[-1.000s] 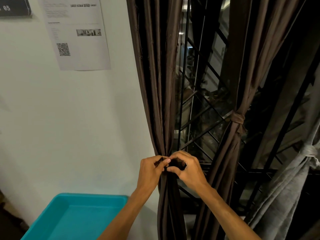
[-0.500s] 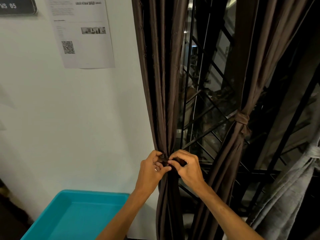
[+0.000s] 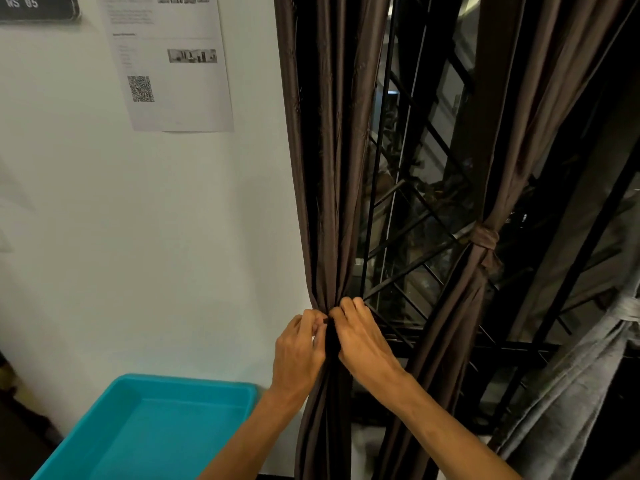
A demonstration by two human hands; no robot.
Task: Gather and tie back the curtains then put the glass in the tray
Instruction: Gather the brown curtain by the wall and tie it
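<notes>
Since half a second ago both hands have closed in on each other, and the dark loop that showed under the right fingers is now mostly covered. The left hand (image 3: 299,351) has its fingers curled inward, pinching the gathered waist of the dark brown pleated fabric curtain (image 3: 325,168) from its left side. The right hand (image 3: 363,344) pinches the same spot from the right, knuckles up, its fingertips almost meeting those of the left. A narrow dark strip of cloth (image 3: 331,337) runs down between the two hands; whether it is a tie band or a shadowed fold cannot be told. Below the grip the curtain hangs bunched and narrow, above it the pleats spread wider. Down to the left, near the left forearm, sits the turquoise rectangular plastic tray (image 3: 187,384) against the white painted wall (image 3: 138,237). Behind the curtain stands a black metal window grille (image 3: 412,258). Further right hangs a second brown fabric curtain (image 3: 460,341), knotted at its middle, and past it, at the right edge, a grey woven curtain (image 3: 571,393) bound by a pale band. High on the wall hang a white printed paper sheet with a QR code (image 3: 173,64) and a dark sign reading "WS 05" (image 3: 34,6).
</notes>
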